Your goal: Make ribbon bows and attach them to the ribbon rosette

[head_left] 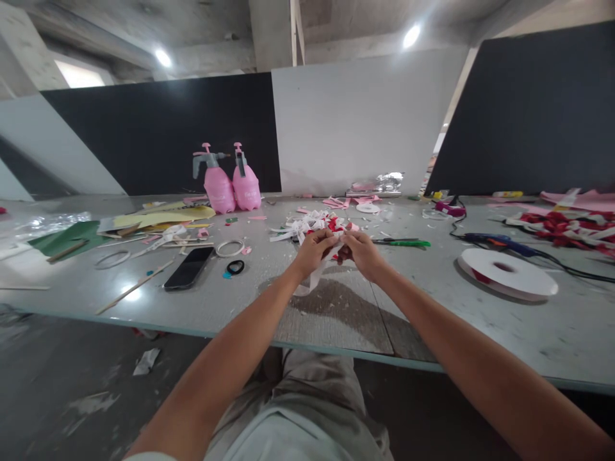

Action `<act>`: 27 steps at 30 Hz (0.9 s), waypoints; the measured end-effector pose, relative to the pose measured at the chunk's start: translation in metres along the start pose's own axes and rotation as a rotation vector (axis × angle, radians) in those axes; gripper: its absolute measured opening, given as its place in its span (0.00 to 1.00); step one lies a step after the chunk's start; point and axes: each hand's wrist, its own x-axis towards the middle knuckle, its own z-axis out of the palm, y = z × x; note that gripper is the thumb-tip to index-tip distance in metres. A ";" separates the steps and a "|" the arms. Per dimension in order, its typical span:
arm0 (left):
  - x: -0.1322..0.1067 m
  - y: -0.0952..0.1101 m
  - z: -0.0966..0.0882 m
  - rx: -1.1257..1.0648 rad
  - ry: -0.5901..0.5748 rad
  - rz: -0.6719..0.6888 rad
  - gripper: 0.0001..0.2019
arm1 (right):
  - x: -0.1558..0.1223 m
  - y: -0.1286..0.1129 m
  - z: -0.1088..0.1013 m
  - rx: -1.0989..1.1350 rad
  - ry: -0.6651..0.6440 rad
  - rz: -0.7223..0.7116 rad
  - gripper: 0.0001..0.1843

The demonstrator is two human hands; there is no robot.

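Observation:
My left hand [314, 248] and my right hand [358, 251] meet over the middle of the table, fingertips pinched close together. Between them they hold a white ribbon [316, 280], whose loose end hangs in a curve down toward the tabletop. The part inside the fingers is mostly hidden. Just behind the hands lies a heap of white and red ribbon pieces [307, 224]. Scissors with green handles [408, 242] lie right of my right hand, blades partly behind it.
A large white ribbon spool [509, 274] and a blue glue gun [504, 242] with a cable lie right, before a red and white ribbon pile [571, 227]. Left are a phone [189, 267], rings [230, 248], sticks and paper. Two pink spray bottles [220, 189] stand behind.

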 end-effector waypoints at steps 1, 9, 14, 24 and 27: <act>0.000 -0.001 0.003 -0.080 0.007 -0.033 0.14 | -0.001 -0.001 0.003 0.071 0.018 -0.015 0.19; 0.005 0.003 0.026 -0.315 0.093 0.005 0.15 | -0.002 -0.014 0.012 0.283 0.109 -0.112 0.17; 0.006 0.004 0.020 -0.187 0.068 0.053 0.16 | -0.002 -0.015 0.001 0.083 0.016 -0.145 0.18; 0.005 0.011 0.014 0.117 0.050 0.166 0.22 | -0.001 -0.016 -0.007 -0.232 0.050 -0.279 0.25; 0.005 0.011 0.015 0.086 0.034 0.129 0.24 | -0.003 -0.020 -0.006 -0.258 0.056 -0.297 0.26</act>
